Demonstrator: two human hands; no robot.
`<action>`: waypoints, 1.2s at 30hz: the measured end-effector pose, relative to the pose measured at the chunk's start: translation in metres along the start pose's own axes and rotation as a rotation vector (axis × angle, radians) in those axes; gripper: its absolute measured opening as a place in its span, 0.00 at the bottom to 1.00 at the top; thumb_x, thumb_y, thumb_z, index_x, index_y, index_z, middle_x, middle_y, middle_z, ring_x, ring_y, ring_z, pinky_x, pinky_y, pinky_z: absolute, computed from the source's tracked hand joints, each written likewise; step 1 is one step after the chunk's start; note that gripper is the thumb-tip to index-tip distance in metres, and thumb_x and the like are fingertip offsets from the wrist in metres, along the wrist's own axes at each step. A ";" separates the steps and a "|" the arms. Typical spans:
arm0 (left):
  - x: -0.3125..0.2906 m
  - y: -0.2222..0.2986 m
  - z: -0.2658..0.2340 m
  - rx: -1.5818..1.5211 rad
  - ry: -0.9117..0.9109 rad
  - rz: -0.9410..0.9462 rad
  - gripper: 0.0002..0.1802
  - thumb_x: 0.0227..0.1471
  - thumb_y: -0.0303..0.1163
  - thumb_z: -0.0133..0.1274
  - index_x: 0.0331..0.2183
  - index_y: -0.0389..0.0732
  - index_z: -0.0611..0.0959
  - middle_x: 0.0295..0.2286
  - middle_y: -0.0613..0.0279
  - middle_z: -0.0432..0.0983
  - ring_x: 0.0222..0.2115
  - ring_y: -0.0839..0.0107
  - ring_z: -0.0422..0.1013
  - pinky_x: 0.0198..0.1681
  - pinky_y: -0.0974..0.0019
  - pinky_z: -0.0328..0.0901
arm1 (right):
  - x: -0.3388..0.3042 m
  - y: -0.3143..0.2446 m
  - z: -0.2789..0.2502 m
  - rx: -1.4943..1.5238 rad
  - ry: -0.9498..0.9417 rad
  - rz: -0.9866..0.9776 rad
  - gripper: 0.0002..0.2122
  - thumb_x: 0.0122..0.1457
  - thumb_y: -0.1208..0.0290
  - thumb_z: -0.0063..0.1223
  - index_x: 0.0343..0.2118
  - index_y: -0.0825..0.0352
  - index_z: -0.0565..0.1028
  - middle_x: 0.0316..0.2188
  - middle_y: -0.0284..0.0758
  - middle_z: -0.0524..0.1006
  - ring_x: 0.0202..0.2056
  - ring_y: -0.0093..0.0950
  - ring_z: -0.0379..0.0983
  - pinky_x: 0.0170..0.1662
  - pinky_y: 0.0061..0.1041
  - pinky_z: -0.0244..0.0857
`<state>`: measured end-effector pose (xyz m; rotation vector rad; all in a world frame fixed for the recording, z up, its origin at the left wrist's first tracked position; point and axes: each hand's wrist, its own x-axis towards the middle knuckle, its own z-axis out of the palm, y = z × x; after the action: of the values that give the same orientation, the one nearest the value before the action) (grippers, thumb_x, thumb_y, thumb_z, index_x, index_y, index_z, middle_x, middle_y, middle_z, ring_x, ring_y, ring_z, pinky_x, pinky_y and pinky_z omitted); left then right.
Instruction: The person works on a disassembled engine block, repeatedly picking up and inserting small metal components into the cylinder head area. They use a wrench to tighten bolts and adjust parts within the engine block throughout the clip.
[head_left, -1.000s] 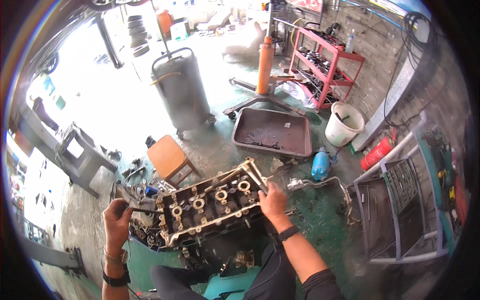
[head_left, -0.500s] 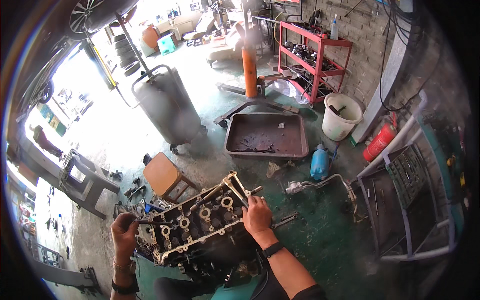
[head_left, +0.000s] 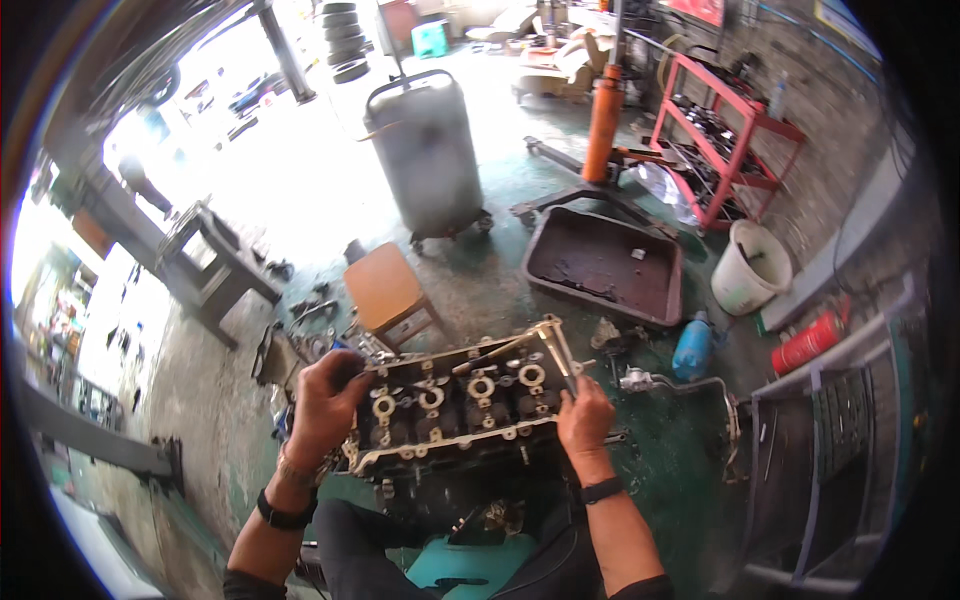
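A cylinder head [head_left: 458,412], dark inside with a pale rim and a row of ring-shaped parts, lies across in front of my knees. My right hand [head_left: 585,420] is closed around the handle of a long metal lever tool [head_left: 556,350] at the head's right end. That tool slants up and away from the fist, its top over the far right corner. At the head's left end my left hand [head_left: 322,405] is raised, fingers bent together. Its blackened fingertips are blurred, and what they pinch cannot be made out.
Beyond the head stand a wooden stool [head_left: 384,285], a grey wheeled tank [head_left: 428,160] and a brown tray [head_left: 602,265]. To the right are a blue bottle [head_left: 692,348], a white bucket [head_left: 735,285], a red extinguisher [head_left: 808,343] and a metal rack [head_left: 800,570].
The view has swung left, so the scene sits further right. My left hand has lifted, and the dark rod seen at its fingers no longer shows clearly. My right hand keeps its grip.
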<state>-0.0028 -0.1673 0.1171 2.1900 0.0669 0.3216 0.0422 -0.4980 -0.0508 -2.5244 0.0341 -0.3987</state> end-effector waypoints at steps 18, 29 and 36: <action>0.019 -0.030 0.018 -0.124 0.091 0.057 0.12 0.49 0.25 0.61 0.35 0.29 0.80 0.30 0.42 0.79 0.33 0.48 0.77 0.36 0.58 0.70 | -0.008 0.004 0.015 0.035 0.194 0.070 0.13 0.60 0.71 0.58 0.45 0.70 0.75 0.34 0.46 0.80 0.34 0.47 0.78 0.36 0.43 0.70; 0.025 -0.038 0.033 -0.074 0.052 -0.015 0.12 0.49 0.24 0.61 0.37 0.29 0.81 0.30 0.45 0.81 0.32 0.57 0.77 0.37 0.60 0.71 | -0.006 -0.002 0.010 -0.100 0.149 0.069 0.13 0.58 0.72 0.58 0.44 0.69 0.73 0.35 0.45 0.79 0.35 0.49 0.77 0.36 0.44 0.69; 0.035 -0.041 0.052 -0.050 -0.010 0.034 0.11 0.49 0.25 0.60 0.35 0.31 0.81 0.30 0.42 0.79 0.34 0.47 0.76 0.38 0.56 0.70 | -0.005 0.001 0.012 -0.097 0.155 0.057 0.13 0.58 0.71 0.58 0.44 0.70 0.73 0.36 0.46 0.79 0.36 0.49 0.77 0.37 0.43 0.69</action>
<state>0.0475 -0.1777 0.0619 2.1446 0.0159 0.3278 0.0407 -0.4922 -0.0623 -2.5754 0.1894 -0.5811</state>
